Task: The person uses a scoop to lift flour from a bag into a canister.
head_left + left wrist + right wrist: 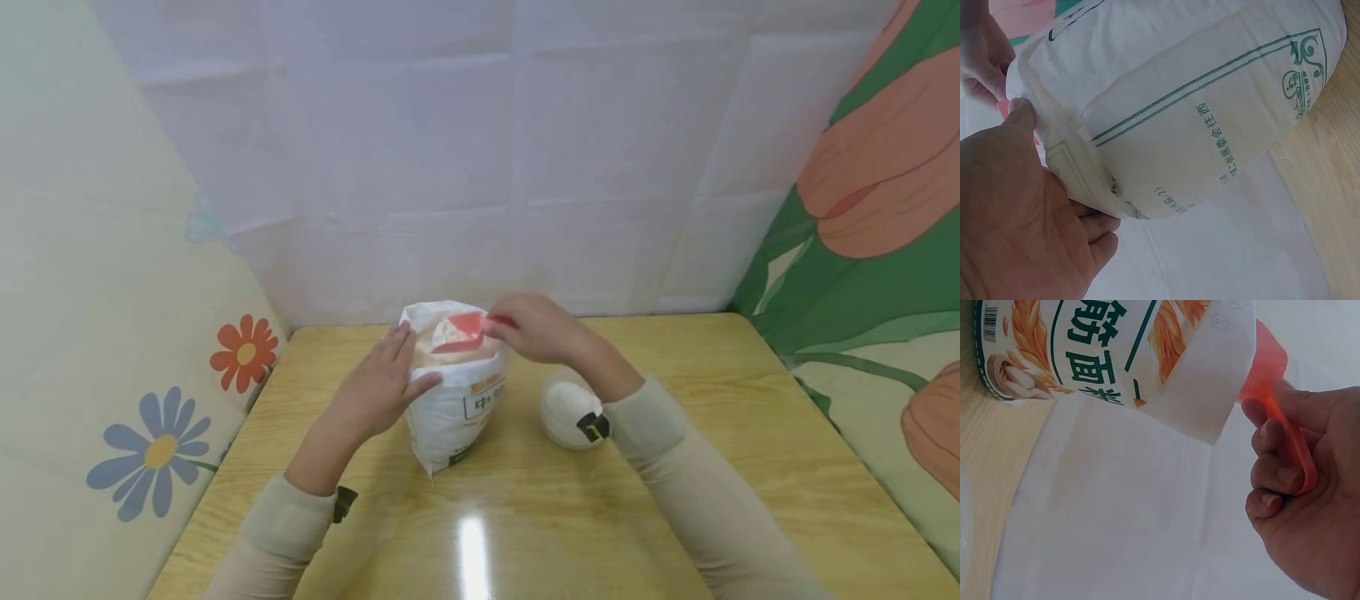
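Observation:
A white flour bag (450, 408) stands upright on the table with its top open and pale flour inside. My left hand (378, 379) holds the bag's left side near the rim; in the left wrist view, its thumb (1020, 112) lies at the bag's edge and its other fingers bend against the bag. With curled fingers my right hand (542, 329) grips the handle of a red scoop (467, 332). White flour lies in the scoop, which is over the bag's mouth. The right wrist view shows the scoop's handle (1294, 447) inside the fist, its front part hidden behind the bag.
A round container (564, 407) with white contents stands right of the bag, partly behind the right wrist. The wooden table (720, 467) meets a pale cloth (465, 167) at the back. Flower-printed cloths (90, 292) hang at both sides.

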Demonstrator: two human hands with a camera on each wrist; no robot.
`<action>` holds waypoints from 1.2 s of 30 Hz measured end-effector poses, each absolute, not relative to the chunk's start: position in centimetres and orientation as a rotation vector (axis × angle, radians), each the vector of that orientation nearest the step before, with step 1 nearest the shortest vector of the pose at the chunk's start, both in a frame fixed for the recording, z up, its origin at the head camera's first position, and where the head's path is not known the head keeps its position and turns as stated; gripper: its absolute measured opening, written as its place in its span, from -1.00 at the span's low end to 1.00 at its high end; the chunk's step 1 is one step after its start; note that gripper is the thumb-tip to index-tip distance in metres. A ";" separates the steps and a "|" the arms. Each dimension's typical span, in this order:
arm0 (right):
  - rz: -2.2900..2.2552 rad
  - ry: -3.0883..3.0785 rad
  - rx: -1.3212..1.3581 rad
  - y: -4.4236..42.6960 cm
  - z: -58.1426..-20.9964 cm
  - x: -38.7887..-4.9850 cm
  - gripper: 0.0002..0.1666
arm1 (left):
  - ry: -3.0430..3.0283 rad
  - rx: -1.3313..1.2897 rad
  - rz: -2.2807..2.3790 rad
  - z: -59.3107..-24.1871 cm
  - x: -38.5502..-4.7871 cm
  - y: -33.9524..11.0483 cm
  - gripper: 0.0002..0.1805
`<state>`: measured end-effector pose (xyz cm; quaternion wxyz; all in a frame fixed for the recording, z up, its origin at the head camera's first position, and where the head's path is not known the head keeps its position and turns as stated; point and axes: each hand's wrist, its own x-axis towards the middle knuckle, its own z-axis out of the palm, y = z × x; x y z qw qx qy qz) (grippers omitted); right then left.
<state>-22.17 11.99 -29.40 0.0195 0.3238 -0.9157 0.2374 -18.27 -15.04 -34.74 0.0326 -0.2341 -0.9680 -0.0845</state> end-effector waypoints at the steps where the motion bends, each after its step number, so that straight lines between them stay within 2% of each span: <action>1: 0.741 -2.842 0.997 12.1 -29.5 -22.1 -0.69 | -2.982 -0.719 -0.258 -34.8 -18.3 -15.0 -0.02; 17: 0.752 -2.795 0.959 13.8 -28.6 -20.5 -0.70 | -2.988 -0.721 -0.246 -34.9 -18.3 -15.2 -0.01; 36: 0.712 -2.753 0.839 18.7 -27.9 -18.4 -0.74 | -2.982 -0.727 -0.263 -34.9 -18.3 -15.1 0.00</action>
